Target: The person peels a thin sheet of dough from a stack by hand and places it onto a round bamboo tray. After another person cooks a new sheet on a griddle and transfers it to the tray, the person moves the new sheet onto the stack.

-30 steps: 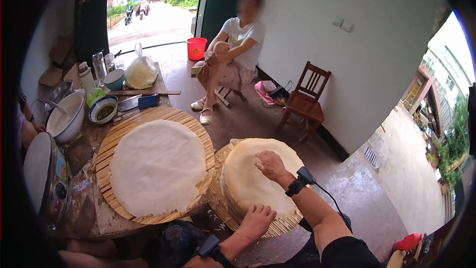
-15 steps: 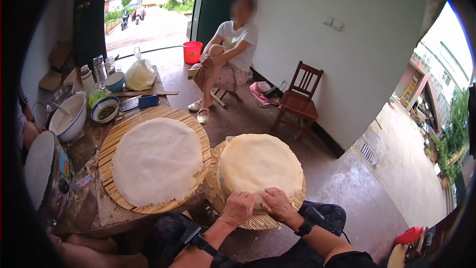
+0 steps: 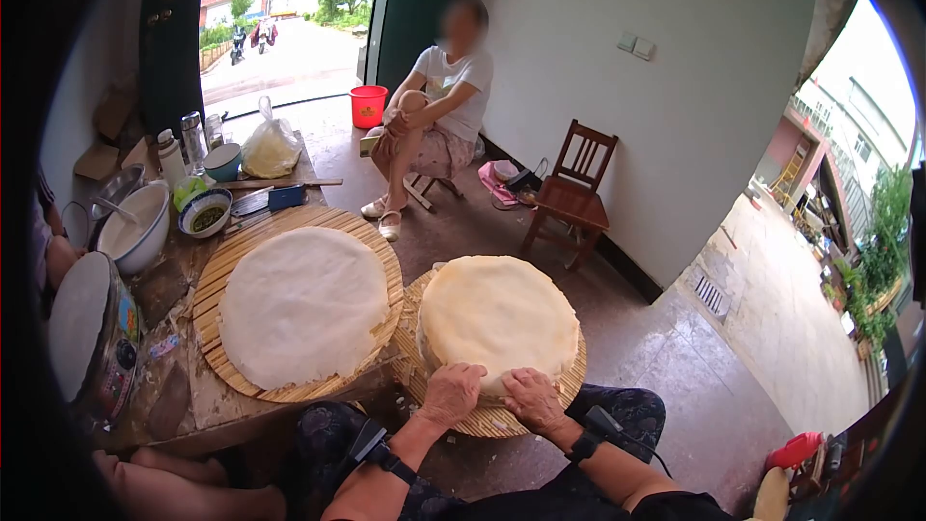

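Observation:
A thick stack of round, pale flatbreads (image 3: 499, 314) rests on a round slatted mat (image 3: 569, 384) in front of me. My left hand (image 3: 453, 393) and my right hand (image 3: 533, 399) are at the stack's near edge, fingers curled in and pinching the rim of the top sheet, a small gap between them. To the left, another round sheet (image 3: 301, 309) lies flat on a larger slatted mat (image 3: 207, 323) on the table.
On the left table (image 3: 207, 415) are a white basin (image 3: 145, 232), a bowl with green sauce (image 3: 204, 213), a plastic bag (image 3: 271, 147), bottles and a round griddle (image 3: 79, 323). Ahead are a seated person (image 3: 453, 87), a red bucket (image 3: 367, 107) and a wooden chair (image 3: 574, 195).
My hands have moved apart a little along the near edge of the stack. The view has shifted slightly.

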